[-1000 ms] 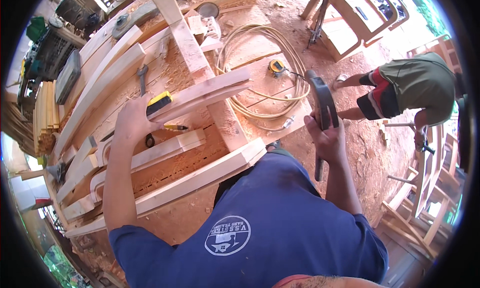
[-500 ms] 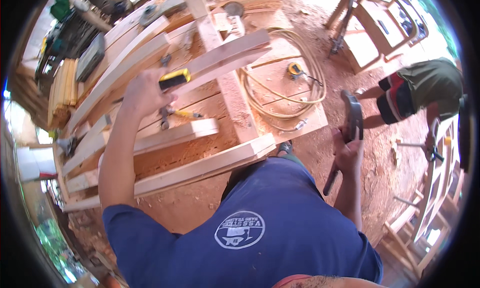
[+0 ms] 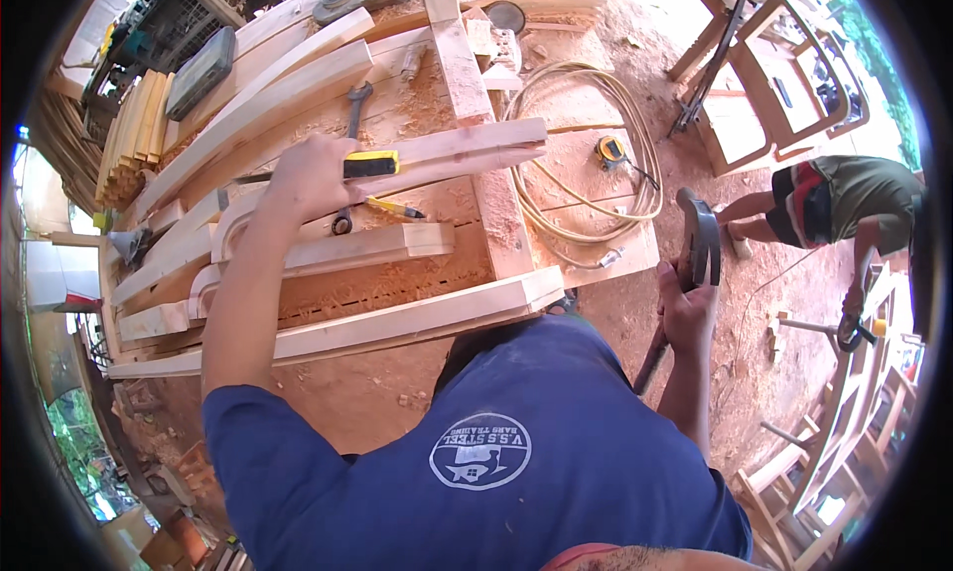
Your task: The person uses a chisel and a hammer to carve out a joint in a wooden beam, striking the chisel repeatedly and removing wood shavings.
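Observation:
My left hand is closed around a chisel with a yellow and black handle; its dark blade sticks out to the left. That hand is over the near end of a wooden piece lying across the bench; contact is hard to make out. Near it are an open-end wrench and a yellow pencil-like tool. To the right of the bench, my right hand grips a claw hammer, its dark head up and its handle pointing down.
The wooden bench carries several long boards, shavings, a coiled yellow hose and a tape measure. A co-worker bends over at the right, by a wooden frame with clamps. A wooden cabinet frame stands farther back.
The view has shifted, so the bench sits lower and farther right. My left hand, with the chisel, has lowered toward the wooden piece. The hammer stays in my right hand.

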`<state>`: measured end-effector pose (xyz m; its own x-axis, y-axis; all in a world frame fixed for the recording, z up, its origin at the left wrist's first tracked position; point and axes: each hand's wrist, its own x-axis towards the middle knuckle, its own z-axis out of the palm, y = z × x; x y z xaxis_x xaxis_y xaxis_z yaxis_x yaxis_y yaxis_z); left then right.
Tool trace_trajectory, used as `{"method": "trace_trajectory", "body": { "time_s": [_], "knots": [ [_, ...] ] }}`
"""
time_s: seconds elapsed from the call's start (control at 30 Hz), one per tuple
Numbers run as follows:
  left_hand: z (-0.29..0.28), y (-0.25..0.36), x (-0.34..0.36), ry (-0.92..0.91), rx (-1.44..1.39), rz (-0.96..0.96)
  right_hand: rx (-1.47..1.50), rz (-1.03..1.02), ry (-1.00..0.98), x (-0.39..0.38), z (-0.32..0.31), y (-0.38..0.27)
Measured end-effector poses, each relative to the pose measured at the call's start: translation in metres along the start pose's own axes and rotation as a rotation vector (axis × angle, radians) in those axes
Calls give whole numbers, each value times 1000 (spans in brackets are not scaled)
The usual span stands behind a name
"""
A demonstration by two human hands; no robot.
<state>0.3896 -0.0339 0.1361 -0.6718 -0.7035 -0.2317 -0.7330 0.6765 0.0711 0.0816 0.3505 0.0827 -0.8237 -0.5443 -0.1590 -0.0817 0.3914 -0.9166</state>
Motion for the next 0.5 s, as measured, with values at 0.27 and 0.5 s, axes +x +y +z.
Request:
{"method": "trace_trajectory", "body": {
  "time_s": [0.27,0.5],
  "knots": [
    [14,-2,8,-63,110,36,-5,-100,-53,4,22,2],
    [21,-19,-7,50,-14,55,-13,-94,-151,22,32,0]
  ]
}}
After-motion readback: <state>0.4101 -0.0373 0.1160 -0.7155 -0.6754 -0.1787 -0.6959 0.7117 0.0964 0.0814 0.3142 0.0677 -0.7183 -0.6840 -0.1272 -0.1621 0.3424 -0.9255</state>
